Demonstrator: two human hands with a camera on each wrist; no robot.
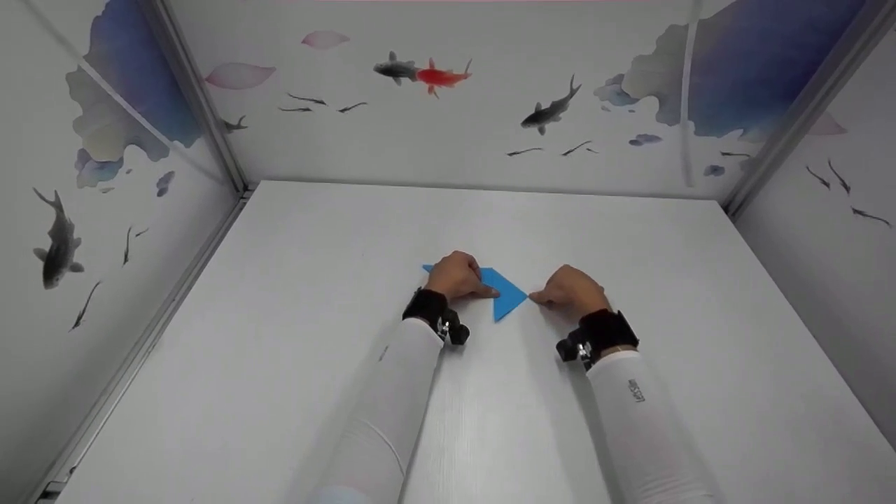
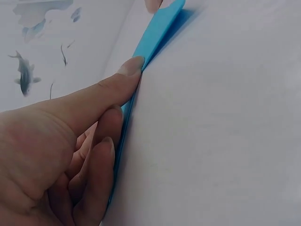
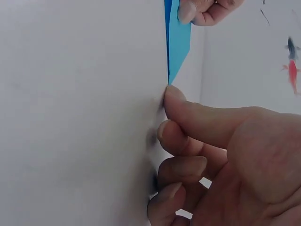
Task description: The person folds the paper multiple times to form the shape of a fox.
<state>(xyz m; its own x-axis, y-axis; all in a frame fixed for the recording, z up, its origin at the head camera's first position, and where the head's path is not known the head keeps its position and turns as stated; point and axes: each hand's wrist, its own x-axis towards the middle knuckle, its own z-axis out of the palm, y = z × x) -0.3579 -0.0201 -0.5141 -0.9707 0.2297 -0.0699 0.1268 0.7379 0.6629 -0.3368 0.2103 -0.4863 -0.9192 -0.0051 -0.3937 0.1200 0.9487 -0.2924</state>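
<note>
A folded sheet of blue paper lies on the white table, with a pointed corner toward the right and a flap edge standing slightly off the tabletop. My left hand holds the paper's left part, its thumb along the near edge and the other fingers curled; it covers much of that part. At the right corner, my right hand has its thumb and index finger on the very tip. In the right wrist view the thumb meets the point of the paper; the fingertip behind it is partly hidden.
The white tabletop spreads around both hands. Low walls printed with fish and petals enclose it at the back and on both sides. Each wrist wears a black strap with a small camera.
</note>
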